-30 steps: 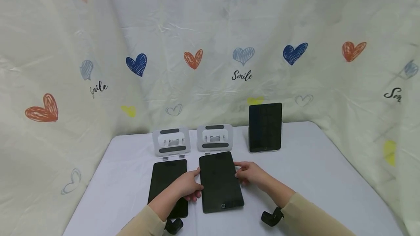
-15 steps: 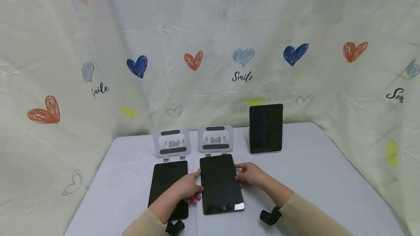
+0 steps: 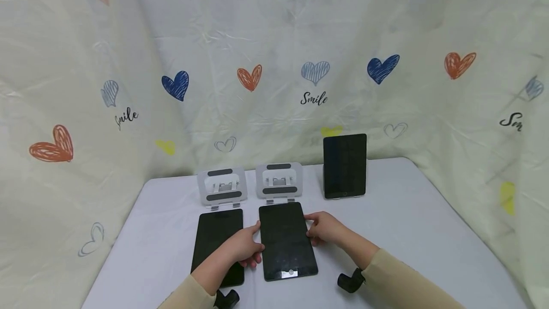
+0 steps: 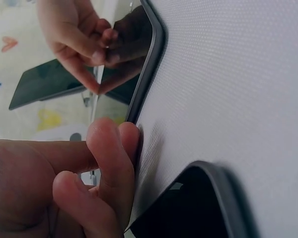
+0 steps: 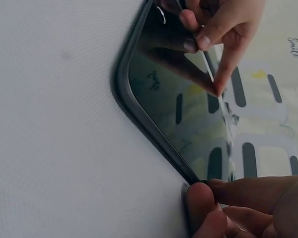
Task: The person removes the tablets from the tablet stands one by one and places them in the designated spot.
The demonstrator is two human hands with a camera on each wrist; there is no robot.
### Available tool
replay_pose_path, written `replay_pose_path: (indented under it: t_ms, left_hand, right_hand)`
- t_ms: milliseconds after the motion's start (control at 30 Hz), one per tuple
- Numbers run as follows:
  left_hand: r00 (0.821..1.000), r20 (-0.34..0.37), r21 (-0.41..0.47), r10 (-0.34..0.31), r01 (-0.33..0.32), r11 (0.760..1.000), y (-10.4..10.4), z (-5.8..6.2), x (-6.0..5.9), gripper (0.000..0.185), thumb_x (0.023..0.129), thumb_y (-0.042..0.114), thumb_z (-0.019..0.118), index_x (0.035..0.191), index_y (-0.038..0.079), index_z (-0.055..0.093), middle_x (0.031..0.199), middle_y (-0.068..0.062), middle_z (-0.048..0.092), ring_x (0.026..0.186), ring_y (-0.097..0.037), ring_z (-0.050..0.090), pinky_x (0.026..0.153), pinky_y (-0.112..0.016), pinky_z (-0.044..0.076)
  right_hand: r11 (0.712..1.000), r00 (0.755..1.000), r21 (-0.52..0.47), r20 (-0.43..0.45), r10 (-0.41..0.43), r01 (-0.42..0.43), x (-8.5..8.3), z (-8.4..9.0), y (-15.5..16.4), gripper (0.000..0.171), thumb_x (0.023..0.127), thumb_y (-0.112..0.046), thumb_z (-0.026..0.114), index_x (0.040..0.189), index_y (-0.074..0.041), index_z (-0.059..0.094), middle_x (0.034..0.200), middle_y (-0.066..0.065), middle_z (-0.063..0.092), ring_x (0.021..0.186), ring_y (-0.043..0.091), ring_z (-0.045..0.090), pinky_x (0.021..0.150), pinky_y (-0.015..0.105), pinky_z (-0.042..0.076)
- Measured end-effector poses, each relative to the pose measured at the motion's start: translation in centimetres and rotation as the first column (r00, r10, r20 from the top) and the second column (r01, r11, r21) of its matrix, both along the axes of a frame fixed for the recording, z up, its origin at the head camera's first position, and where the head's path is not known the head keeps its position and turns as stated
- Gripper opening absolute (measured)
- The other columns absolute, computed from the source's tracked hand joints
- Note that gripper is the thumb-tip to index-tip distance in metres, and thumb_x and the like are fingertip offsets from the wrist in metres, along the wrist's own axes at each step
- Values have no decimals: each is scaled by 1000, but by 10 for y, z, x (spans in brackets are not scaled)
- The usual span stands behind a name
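A backdrop cloth [image 3: 274, 37], cream and printed with hearts and the word "Smile", is seen hung behind and to both sides of the counter [image 3: 407, 223]; the counter is covered in a pale grey surface. At the far right of the row a dark tablet [image 3: 345, 166] is propped upright on a stand; to its left two white stands with dark pads are set side by side, the middle stand [image 3: 279, 181] just behind the held tablet and the left stand [image 3: 222, 186] just behind the other flat one. The centre tablet [image 3: 286, 241] is laid flat on the counter, screen up, its home button toward the person; it is gripped at both long edges. A second flat tablet [image 3: 216, 242] is laid just to its left, partly covered by the left forearm. The left hand [image 3: 245, 246] is curled against the left edge of the centre tablet, its fingertips [image 4: 114, 144] shown pressed to that edge in the left wrist view; the right hand [image 3: 324, 227] is curled on the right edge, a fingertip [image 5: 201, 201] seen touching the rim in the right wrist view. Beige sleeves are worn on both arms; a small black wrist mount [image 3: 350, 281] is seen by the right cuff.
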State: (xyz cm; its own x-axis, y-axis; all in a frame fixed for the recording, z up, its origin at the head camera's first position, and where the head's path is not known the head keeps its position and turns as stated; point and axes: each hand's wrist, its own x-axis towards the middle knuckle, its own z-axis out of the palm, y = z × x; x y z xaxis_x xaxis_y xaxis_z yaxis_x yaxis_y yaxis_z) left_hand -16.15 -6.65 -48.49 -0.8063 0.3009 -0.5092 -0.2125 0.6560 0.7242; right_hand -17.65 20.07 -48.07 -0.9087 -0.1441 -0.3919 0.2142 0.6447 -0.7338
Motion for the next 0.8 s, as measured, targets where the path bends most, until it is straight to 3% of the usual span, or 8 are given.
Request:
replay_pose_path:
  t_ms: [233,567,800]
  left_hand:
    - [1000,7,2,2,-2,1000,-1,-1,0,75,94,16,68,157,11,28,67,-10,68,48,-17,60,45,-28,44]
    - [1000,-5,7,16,-16,1000,0,-4,0,75,94,15,68,157,12,27,66,-10,68,48,-17,61,45,-29,45]
    - [998,-48,39,49,-47,998,-2,-5,0,66,95,18,67,153,8,37,67,-8,67,48,-16,59,45,-30,47]
  right_hand:
    - [999,1000,51,-24,16,-15,1,1,-2,55,85,-2,73,137,-2,58,68,8,62,52,19,57,50,29,46]
    - [999,1000,49,-21,16,-15,0,0,0,55,85,-4,73,138,-4,57,71,7,62,54,19,58,52,29,47]
    - [998,999,65,-43,-3,6,-1,1,5,51,85,-9,76,133,-7,61,74,6,61,56,19,59,54,30,48]
